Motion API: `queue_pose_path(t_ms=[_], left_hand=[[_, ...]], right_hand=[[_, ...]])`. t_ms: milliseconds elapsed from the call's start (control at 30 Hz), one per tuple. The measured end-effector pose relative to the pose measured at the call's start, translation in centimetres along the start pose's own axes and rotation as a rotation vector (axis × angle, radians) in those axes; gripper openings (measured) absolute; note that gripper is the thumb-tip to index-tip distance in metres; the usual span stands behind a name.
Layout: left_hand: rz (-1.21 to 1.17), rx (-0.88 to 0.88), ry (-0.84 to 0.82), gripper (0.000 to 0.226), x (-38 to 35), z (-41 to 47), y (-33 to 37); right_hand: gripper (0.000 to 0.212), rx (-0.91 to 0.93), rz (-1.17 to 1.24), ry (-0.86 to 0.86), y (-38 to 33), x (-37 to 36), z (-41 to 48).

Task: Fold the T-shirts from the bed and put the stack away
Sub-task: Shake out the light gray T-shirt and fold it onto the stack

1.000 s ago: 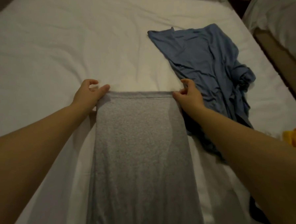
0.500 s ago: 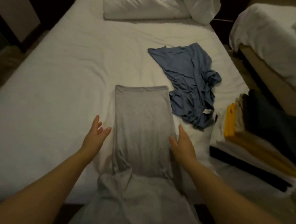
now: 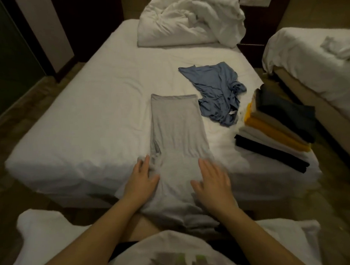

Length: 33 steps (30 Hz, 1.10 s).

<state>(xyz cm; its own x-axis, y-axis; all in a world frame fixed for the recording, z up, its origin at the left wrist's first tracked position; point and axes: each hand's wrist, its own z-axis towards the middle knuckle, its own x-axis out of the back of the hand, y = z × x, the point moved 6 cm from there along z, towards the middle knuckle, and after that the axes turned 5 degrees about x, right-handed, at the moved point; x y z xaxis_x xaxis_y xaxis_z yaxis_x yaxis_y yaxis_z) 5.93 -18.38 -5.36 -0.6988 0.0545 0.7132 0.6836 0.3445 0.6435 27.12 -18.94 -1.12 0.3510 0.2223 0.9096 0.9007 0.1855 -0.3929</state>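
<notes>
The grey T-shirt lies as a long strip on the bed, near end draped over the edge. My left hand and right hand rest flat on it, fingers straight, gripping nothing. I reckon the hanging weight could pull the fold askew.

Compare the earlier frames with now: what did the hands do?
The left hand and right hand let go of the far corners of the grey T-shirt and drew back to its near end, now flat on it. Its long fold and the crumpled blue T-shirt stayed put.
</notes>
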Motion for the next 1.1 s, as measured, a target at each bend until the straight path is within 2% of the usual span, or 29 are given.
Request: queue_pose_path(t_ms=[100, 200, 233, 333, 367, 467, 600, 667, 733, 800, 900, 1000, 1100], left_hand=[[0.078, 0.061, -0.045, 0.065, 0.3, -1.2, -1.4], [0.047, 0.178, -0.065, 0.066, 0.9, -2.4, -3.0], [0.014, 0.226, -0.088, 0.073, 1.0, -2.8, -3.5], [-0.149, 0.353, -0.136, 0.112, 1.2, -3.6, -4.7], [-0.159, 0.372, -0.140, 0.112, 1.1, -3.7, -5.1], [-0.098, 0.367, -0.156, 0.084, 1.5, -4.0, -5.4], [-0.133, 0.367, -0.270, 0.078, 2.0, -4.4, -5.2], [-0.163, 0.324, -0.324, 0.078, 2.2, -4.5, -4.7], [-0.271, 0.304, -0.264, 0.069, 2.6, -4.3, -4.6], [-0.494, 0.337, -0.120, 0.052, 3.0, -4.2, -5.3], [-0.861, 0.417, 0.001, 0.038, 2.7, -4.6, -6.2], [-1.260, 0.486, 0.079, 0.029, 3.3, -5.1, -6.2], [-1.247, 0.424, 0.127, 0.037, 4.7, -4.7, -6.4]], right_hand=[[0.065, 0.051, -0.045, -0.040, -0.2, -0.8, -3.2], [0.069, 0.127, -0.112, -0.063, -0.2, -0.8, -5.0], [0.076, 0.155, -0.125, -0.074, -0.2, -0.8, -5.4], [0.099, 0.191, -0.087, -0.103, 0.1, -1.0, -6.4], [0.098, 0.200, -0.056, -0.114, 0.3, -1.0, -6.6], [0.095, 0.248, 0.004, -0.169, 0.2, -0.9, -7.3], [0.113, 0.264, -0.007, -0.270, -0.3, -0.9, -7.3], [0.098, 0.258, -0.064, -0.357, -0.9, -0.9, -7.1], [0.069, 0.254, -0.145, -0.401, -1.8, -0.7, -6.4], [0.056, 0.269, -0.147, -0.344, -3.6, -0.2, -5.3], [0.067, 0.294, -0.038, -0.284, -6.7, -0.9, -3.5], [0.074, 0.398, 0.010, -0.325, -9.3, -2.9, -3.0], [0.081, 0.425, -0.008, -0.425, -9.6, -5.1, -3.4]])
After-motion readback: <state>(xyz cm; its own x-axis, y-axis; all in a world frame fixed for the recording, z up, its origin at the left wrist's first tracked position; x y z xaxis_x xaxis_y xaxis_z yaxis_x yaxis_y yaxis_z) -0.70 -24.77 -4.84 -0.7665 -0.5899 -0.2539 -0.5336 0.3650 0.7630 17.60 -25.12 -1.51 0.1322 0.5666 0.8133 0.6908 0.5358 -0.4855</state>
